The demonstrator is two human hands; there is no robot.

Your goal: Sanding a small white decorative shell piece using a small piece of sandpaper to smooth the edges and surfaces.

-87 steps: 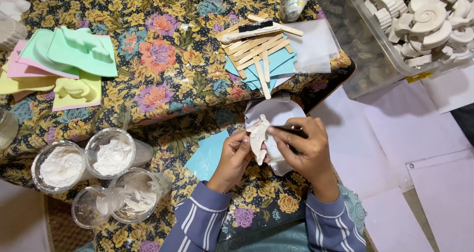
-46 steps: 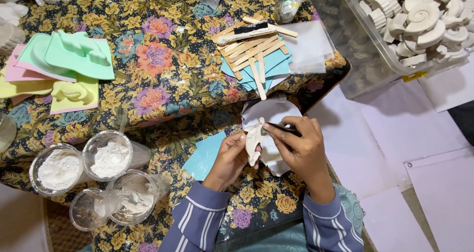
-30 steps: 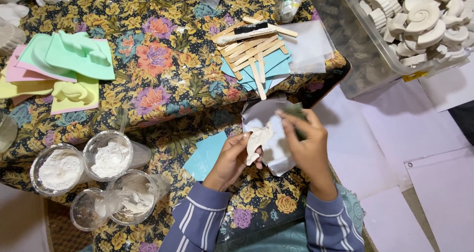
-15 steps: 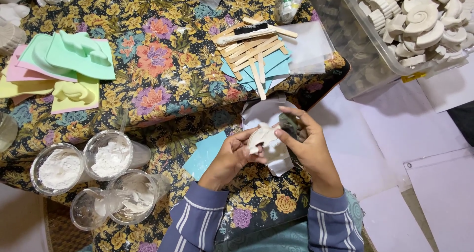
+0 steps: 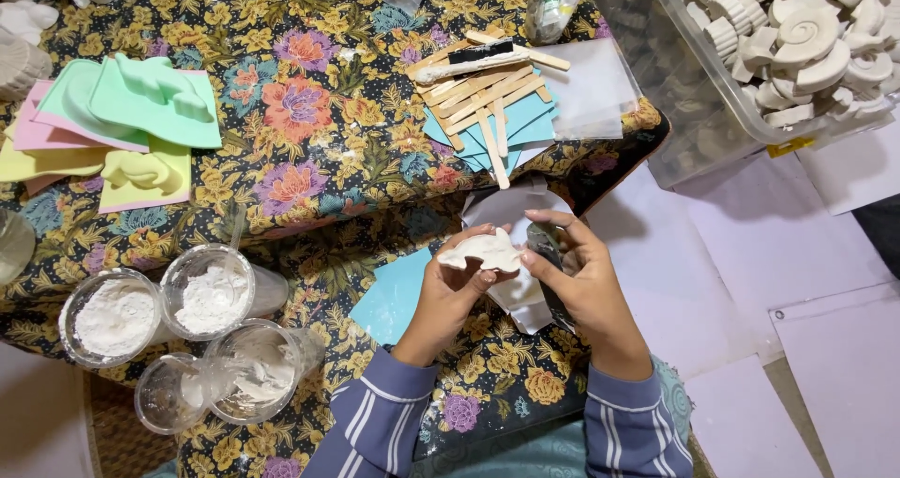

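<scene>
Both hands meet over the near edge of the worktop (image 5: 309,159), which is draped in a floral cloth; left hand (image 5: 448,291) pinches a white plaster cast (image 5: 483,250), dolphin-like in shape, fingers curled under it and thumb on top; right hand (image 5: 583,276) is closed round a dark flat tool (image 5: 547,253), probably a sanding piece, fingertips touching the cast's right end. Change since about a second ago: the cast was held more upright and is now turned flat, long side level, with the right hand shifted from beside it to its tip; reads as a new edge being presented for smoothing, so finishing of this piece looks midway, not done. White paper (image 5: 516,206) lies under the hands, a light blue sheet (image 5: 398,295) just left of them.

Containers: three clear cups (image 5: 211,295) at lower left hold white powder or wet plaster, a fourth (image 5: 169,405) lies tipped and nearly empty; clear plastic bin (image 5: 694,112) at upper right is full of white shell and spiral casts (image 5: 806,37); a clear cup (image 5: 553,5) at top, contents unclear. Wooden sticks (image 5: 483,98) fan over blue sheets; pastel moulds (image 5: 141,112) stacked at left.
</scene>
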